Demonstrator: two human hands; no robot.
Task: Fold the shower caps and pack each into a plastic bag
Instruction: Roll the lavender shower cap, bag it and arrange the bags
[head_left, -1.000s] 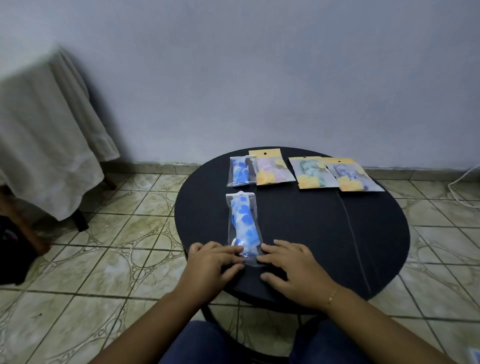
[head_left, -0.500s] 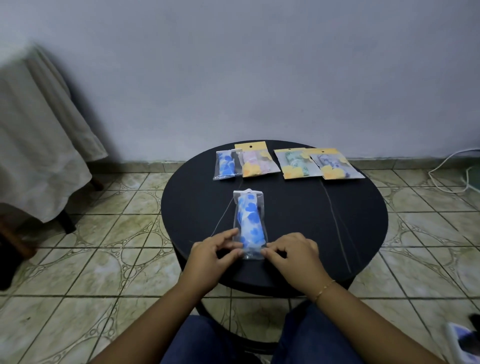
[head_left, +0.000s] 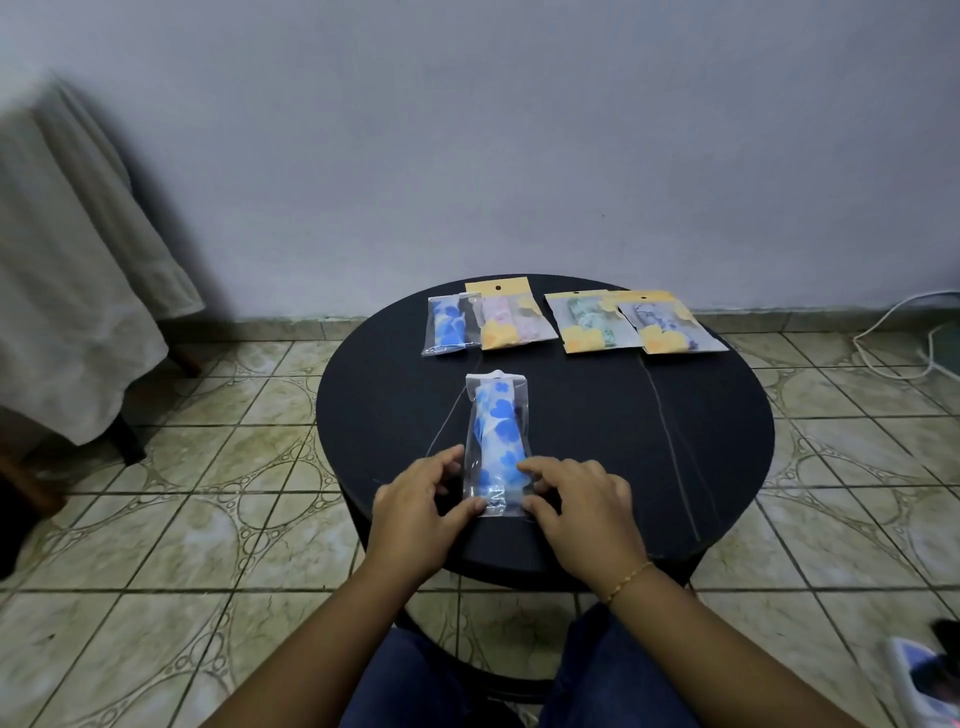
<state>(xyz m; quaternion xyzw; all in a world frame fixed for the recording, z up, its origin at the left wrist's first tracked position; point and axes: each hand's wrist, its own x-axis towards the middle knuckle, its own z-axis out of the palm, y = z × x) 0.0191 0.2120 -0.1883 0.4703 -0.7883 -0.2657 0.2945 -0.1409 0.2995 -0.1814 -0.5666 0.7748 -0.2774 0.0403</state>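
A clear plastic bag (head_left: 496, 415) holding a folded white shower cap with blue hearts lies lengthwise on the round black table (head_left: 701, 431). My left hand (head_left: 415, 512) pinches the bag's near left edge between thumb and fingers. My right hand (head_left: 582, 506) pinches its near right edge the same way. Along the table's far side lie a second clear bag with a blue cap (head_left: 449, 325) and three packed bags with yellow headers (head_left: 506, 319) (head_left: 584, 322) (head_left: 665, 325).
The table stands on a tiled floor near a grey wall. A cloth-draped piece of furniture (head_left: 72, 291) is at the left. A white cable (head_left: 893, 332) runs on the floor at the right. My knees sit under the table's near edge.
My fingers have gone from lying flat over the bag's near end to pinching its two side edges. The view has shifted, so the table appears further right and lower.
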